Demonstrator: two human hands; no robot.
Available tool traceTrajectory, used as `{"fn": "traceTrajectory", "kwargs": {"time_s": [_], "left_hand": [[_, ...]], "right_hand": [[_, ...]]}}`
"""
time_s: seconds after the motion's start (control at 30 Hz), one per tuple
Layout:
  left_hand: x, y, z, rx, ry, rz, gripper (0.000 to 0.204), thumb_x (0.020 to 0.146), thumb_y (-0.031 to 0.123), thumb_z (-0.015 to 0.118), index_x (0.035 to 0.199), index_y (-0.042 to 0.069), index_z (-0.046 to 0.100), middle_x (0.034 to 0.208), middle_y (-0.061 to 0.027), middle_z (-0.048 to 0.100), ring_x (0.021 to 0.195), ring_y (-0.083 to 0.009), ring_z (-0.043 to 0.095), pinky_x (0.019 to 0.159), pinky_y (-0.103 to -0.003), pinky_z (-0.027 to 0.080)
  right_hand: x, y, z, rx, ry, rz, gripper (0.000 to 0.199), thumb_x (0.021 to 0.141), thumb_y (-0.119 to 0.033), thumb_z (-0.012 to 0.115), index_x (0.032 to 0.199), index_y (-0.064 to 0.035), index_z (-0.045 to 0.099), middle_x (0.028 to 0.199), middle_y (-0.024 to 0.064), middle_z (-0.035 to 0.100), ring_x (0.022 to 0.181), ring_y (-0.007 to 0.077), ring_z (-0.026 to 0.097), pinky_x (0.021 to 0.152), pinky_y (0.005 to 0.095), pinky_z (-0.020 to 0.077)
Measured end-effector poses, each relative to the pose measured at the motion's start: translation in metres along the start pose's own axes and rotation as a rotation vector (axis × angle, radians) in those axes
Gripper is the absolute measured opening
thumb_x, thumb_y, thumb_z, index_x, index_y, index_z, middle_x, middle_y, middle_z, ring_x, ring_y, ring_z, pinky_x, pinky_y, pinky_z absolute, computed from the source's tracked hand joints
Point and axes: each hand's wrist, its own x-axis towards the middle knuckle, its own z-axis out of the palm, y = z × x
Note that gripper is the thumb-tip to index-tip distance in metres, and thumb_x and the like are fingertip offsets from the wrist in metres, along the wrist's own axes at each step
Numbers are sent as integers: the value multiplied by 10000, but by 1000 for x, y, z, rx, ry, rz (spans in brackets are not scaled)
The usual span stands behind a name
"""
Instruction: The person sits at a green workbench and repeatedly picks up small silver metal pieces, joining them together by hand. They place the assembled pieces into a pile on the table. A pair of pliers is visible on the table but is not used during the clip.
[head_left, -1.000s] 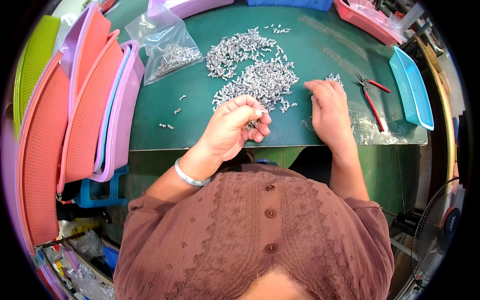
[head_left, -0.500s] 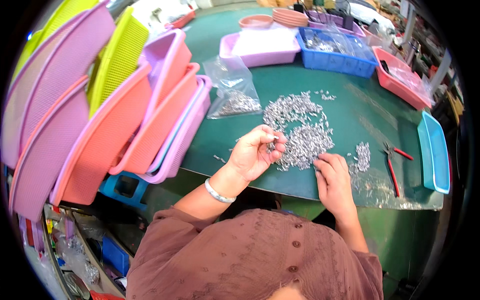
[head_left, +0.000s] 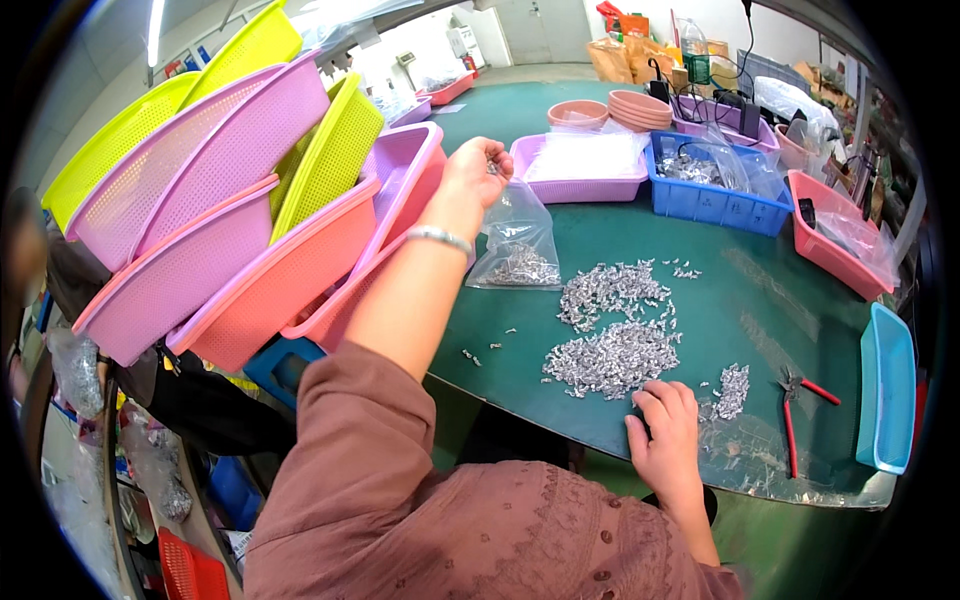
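My left hand [head_left: 476, 172] is stretched far forward, just above the top of a transparent plastic bag [head_left: 508, 225]. Its fingers are closed, with a bit of small silver metal parts [head_left: 493, 168] showing between them. More such parts lie in the bottom of the bag. On the green table, a large heap of small silver metal parts [head_left: 612, 358] spreads in two clumps. At the heap's near right edge rests my right hand [head_left: 668, 430], its fingers apart and touching the table. A smaller pile of the parts [head_left: 732, 391] lies right of that hand.
Stacked plastic baskets [head_left: 270, 250] lean along the left. Red-handled pliers [head_left: 791, 420] and a turquoise tray [head_left: 886, 390] sit at the right. Farther back stand a purple basket [head_left: 585, 190], a blue bin [head_left: 720, 205] and a pink tray [head_left: 835, 250]. A few stray parts [head_left: 471, 357] lie near the front edge.
My left hand has gone from over the heap forward and left to the plastic bag, still closed. My right hand stays by the heap. The view has tilted up and turned left.
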Motion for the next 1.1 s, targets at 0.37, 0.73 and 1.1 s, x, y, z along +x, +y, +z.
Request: {"fn": "traceTrajectory", "kwargs": {"time_s": [0.37, 0.73, 1.1], "left_hand": [[54, 13, -14, 1597, -42, -120, 92, 680, -46, 648, 747, -10, 596, 686, -104, 569, 616, -194, 587, 503, -328, 495], [-23, 2, 2, 1710, -290, 644, 313, 823, 168, 548, 1080, 1, 613, 990, -91, 646, 867, -171, 591, 766, -278, 463], [-190, -120, -102, 1457, -558, 787, 376, 778, 110, 650, 1138, 32, 573, 1266, -178, 490, 1231, -348, 418, 992, -405, 351]], "right_hand": [[2, 0, -3, 38, 2, -25, 312, 665, -56, 668, 961, -18, 578, 1012, 137, 550, 973, 359, 484, 844, 434, 385], [-3, 8, 5, 31, 7, 14, 235, 710, -19, 626, 941, -26, 583, 998, 130, 559, 971, 336, 508, 852, 411, 412], [-5, 33, -31, -335, 4, 132, 261, 756, -50, 598, 1015, -28, 580, 1122, 155, 542, 1070, 346, 496, 929, 431, 382]]}}
